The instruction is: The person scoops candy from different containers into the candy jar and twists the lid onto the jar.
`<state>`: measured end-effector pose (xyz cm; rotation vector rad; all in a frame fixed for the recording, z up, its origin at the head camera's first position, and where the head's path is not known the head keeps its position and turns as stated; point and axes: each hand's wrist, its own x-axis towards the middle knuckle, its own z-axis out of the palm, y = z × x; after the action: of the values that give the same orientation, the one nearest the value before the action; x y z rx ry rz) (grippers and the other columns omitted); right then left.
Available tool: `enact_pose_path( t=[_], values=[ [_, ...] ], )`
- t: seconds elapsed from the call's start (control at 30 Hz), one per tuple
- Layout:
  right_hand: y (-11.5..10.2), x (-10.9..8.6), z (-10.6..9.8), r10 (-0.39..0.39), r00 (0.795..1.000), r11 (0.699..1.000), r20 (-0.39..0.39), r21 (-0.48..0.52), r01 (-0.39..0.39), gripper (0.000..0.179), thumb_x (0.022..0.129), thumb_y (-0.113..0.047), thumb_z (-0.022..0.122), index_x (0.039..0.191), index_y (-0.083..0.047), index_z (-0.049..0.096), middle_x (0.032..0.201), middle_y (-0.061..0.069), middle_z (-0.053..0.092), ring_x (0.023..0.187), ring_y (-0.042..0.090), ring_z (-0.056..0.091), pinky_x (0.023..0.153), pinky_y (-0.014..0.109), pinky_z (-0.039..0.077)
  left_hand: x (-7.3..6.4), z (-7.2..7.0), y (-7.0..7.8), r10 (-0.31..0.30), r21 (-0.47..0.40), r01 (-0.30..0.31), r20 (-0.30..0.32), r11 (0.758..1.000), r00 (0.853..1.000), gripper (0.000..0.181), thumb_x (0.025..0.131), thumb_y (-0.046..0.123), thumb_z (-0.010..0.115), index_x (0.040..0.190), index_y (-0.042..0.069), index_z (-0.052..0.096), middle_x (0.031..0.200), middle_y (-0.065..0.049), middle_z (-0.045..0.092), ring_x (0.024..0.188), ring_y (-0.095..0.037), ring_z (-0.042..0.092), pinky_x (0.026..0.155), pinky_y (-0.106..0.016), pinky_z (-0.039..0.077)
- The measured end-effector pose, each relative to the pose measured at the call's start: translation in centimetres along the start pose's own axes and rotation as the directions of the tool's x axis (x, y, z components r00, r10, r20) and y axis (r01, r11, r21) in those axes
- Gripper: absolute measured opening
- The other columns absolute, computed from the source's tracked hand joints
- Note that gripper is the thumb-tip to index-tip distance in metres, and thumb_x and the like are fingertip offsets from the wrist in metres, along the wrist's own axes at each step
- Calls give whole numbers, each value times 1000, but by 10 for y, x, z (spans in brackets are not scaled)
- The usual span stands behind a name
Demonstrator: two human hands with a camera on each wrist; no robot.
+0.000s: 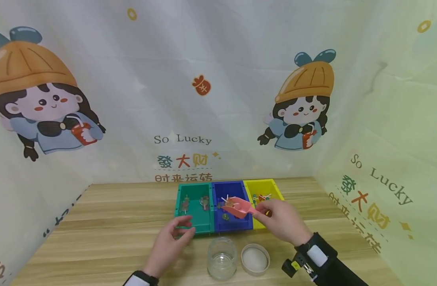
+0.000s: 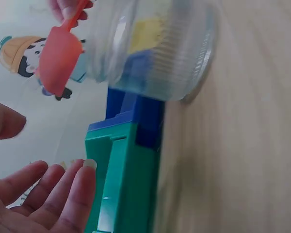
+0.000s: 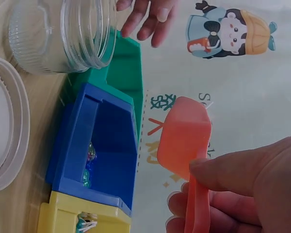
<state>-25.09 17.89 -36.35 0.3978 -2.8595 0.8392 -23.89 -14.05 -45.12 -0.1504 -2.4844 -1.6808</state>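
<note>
Scoop [image 1: 243, 207] pinched in right hand [image 1: 284, 221]; left hand [image 1: 170, 243] relaxed, fingers parted.

The head camera looks forward and down over the table [image 1: 107, 222], from rather far, with the printed cloth [image 1: 232, 119] behind. The left wrist camera is close to the left hand [image 1: 170, 244], turned on its side; the right one, close to the right hand [image 1: 284, 220], is turned opposite. Both face the cloth and share the glass jar [image 3: 53, 34], the scoop [image 3: 184, 131], the green bin [image 3: 126, 70] and the blue bin [image 3: 77, 131].
</note>
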Motion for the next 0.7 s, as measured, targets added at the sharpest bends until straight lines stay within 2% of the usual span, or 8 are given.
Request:
enact_pose_path(
  t=[0.13,0.23,0.33,0.47,0.57,0.7],
  values=[
    [3,-6,-5,9,1000,1000,6,7,-9,11,102,-29,80,102,-18,82,83,-6,67,74,14,55,61,27,45,-8,9,-1,-24,-19,25,78,999,997,52,103,34,79,145,6,66,147,-15,68,123,-26,73,98,-45,63],
    [5,-10,-7,6,1000,1000,5,0,-6,13,102,-30,80,104,-17,82,84,-6,67,74,14,54,62,28,44,-12,16,0,-38,-43,45,155,998,987,67,99,38,83,150,1,61,152,-22,63,131,-35,69,100,-48,64],
    [10,-13,-9,-1,1000,1000,-5,-20,1,15,101,-29,81,106,-16,82,87,-5,69,76,14,54,64,28,45,-14,22,2,-72,-47,86,241,995,968,80,95,42,87,155,0,54,155,-26,59,137,-43,64,106,-54,61],
    [17,-16,-10,17,1000,999,-10,-27,-17,15,101,-27,81,109,-14,82,90,-4,71,79,14,55,67,28,47,-16,29,4,-121,-18,136,338,991,933,93,90,48,91,160,4,49,160,-26,54,141,-49,59,109,-59,58],
    [22,-18,-11,29,1000,999,-9,-23,-29,15,101,-26,81,110,-13,83,90,-4,71,79,14,56,67,28,47,-18,35,3,-111,-6,122,378,993,919,96,86,45,95,160,4,49,162,-26,52,144,-51,55,111,-61,56],
    [26,-21,-13,28,1000,999,-14,-25,-29,15,101,-26,81,108,-13,83,88,-4,71,77,14,55,65,28,45,-18,40,2,-96,16,98,396,995,913,97,83,41,98,160,5,51,161,-23,53,143,-48,56,111,-60,56]
  ],
)
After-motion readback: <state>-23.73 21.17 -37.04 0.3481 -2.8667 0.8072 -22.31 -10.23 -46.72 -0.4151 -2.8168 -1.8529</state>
